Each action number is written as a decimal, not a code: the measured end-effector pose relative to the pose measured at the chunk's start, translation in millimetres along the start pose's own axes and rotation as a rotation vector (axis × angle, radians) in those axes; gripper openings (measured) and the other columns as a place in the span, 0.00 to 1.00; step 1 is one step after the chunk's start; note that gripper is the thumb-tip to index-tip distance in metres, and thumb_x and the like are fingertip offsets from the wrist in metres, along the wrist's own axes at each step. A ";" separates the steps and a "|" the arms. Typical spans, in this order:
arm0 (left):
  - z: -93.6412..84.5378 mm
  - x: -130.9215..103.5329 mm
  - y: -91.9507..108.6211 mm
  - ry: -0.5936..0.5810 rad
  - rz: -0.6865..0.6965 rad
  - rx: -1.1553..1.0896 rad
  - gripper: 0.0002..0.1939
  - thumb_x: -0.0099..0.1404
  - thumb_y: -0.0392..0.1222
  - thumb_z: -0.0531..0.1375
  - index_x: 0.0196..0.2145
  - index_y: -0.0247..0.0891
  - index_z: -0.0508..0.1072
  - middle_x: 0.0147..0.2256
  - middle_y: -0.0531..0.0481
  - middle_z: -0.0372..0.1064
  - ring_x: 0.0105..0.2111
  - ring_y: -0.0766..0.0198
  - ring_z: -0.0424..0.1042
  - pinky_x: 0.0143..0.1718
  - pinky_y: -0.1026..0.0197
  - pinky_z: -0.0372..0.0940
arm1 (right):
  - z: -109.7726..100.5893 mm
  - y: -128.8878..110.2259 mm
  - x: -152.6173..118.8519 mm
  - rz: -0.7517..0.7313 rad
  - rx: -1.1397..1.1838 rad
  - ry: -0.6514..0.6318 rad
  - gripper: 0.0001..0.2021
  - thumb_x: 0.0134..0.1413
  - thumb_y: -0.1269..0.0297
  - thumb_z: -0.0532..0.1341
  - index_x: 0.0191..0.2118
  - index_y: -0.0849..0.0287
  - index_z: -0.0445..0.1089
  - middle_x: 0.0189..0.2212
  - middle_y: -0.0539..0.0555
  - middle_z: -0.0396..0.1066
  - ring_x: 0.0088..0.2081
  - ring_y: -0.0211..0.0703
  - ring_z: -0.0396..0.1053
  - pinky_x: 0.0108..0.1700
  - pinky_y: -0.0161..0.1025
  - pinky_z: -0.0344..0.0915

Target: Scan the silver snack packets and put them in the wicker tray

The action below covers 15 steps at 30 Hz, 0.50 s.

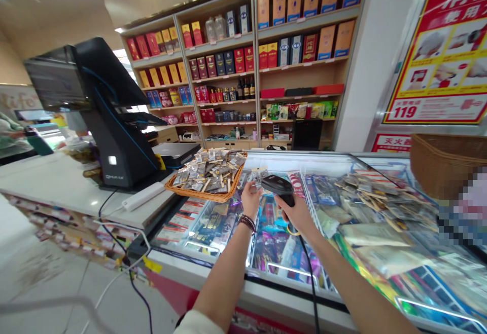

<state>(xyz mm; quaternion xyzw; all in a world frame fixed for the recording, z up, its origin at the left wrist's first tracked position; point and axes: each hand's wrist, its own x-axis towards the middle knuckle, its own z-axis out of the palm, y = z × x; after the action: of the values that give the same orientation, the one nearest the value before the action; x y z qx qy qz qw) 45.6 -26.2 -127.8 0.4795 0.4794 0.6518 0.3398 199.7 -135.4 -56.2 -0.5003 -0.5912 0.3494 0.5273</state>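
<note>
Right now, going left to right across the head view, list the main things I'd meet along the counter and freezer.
Black terminal → woven tray of packets → left hand pinching a small packet → black handheld scanner → right hand gripping it → loose packet heap → brown basket.

Both forearms (230, 263) reach forward, left fingers (248, 188) pinched, right fingers (283, 204) curled in a grip.
</note>
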 end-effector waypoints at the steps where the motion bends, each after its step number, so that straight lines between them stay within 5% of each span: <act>1: 0.0 -0.1 -0.2 0.000 0.005 -0.003 0.20 0.55 0.39 0.70 0.45 0.37 0.73 0.39 0.42 0.77 0.38 0.56 0.80 0.41 0.56 0.75 | 0.3 0.4 0.2 0.001 0.001 0.001 0.23 0.49 0.38 0.64 0.21 0.52 0.63 0.09 0.47 0.61 0.11 0.38 0.58 0.18 0.37 0.56; 15: -1.5 0.4 -2.6 -0.038 0.038 0.001 0.20 0.55 0.43 0.70 0.45 0.37 0.73 0.38 0.43 0.78 0.38 0.58 0.79 0.40 0.59 0.74 | 0.5 -4.8 -1.7 -0.004 0.004 0.000 0.24 0.49 0.37 0.64 0.20 0.52 0.62 0.08 0.48 0.61 0.11 0.38 0.58 0.19 0.38 0.58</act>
<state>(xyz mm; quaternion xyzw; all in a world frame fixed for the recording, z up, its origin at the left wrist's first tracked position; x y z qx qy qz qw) 44.0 -25.5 -130.3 0.5008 0.4640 0.6487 0.3364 198.1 -138.1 -52.2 -0.4979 -0.5916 0.3495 0.5291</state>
